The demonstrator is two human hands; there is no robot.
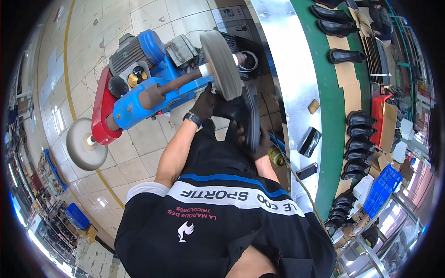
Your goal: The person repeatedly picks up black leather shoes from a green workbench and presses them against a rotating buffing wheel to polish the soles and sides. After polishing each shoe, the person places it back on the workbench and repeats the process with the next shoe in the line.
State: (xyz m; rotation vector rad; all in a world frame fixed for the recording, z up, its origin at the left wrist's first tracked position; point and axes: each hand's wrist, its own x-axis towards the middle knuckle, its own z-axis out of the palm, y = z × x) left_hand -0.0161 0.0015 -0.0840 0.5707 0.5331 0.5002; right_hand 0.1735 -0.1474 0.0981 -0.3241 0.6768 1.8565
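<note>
A black shoe (251,118) is held between my two dark-gloved hands, its sole edge facing right. Its upper is up against, or very close to, the large grey buffing wheel (219,65); I cannot tell whether they touch. My left hand (205,103), with a watch on the wrist, grips the shoe's left end just below the wheel. Closer to my body, my right hand (260,142) wraps round the other end, its fingers partly hidden by the shoe. The wheel sits on the shaft of a blue polishing machine (134,104).
A second, pale wheel (86,143) is at the machine's left end, beside a red belt guard (104,106). To the right runs a metal ledge (289,60) holding a phone (307,171) and a yellowish block (314,106). Beyond, a green conveyor (327,88) carries several black shoes (346,56).
</note>
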